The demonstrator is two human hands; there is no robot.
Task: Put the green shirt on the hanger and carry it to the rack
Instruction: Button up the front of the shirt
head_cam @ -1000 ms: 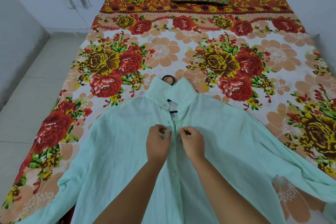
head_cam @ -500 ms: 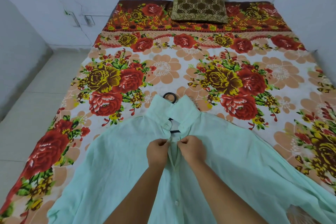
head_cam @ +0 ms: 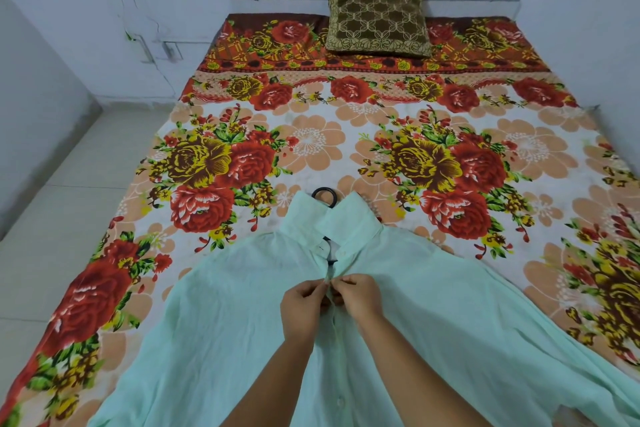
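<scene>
Step in hand: fastening a button near the top of the pale green shirt (head_cam: 214,315), which lies spread front-up on the floral bedsheet (head_cam: 311,146), directly under both hands.
Left hand (head_cam: 303,310): fingers curled tight, pinching the left edge of the placket; no gap shows between thumb and fingers.
Right hand (head_cam: 360,298): likewise pinched shut on the opposite placket edge, fingertips touching those of the left.
Hanger (head_cam: 325,196): already inside the shirt; its black hook pokes out just beyond the collar (head_cam: 332,218), ahead of the hands, and a dark bit shows in the neck opening.
Doing it well: I judge the two edges should be held level and taut, the button tipped sideways through its hole, without dragging the shoulders off the hanger.
Count: one shirt, one hanger, two hands, one brown patterned cushion (head_cam: 377,22) far ahead; one further button (head_cam: 340,401) visible lower down, towards the wrists.
Rack: not in view.
</scene>
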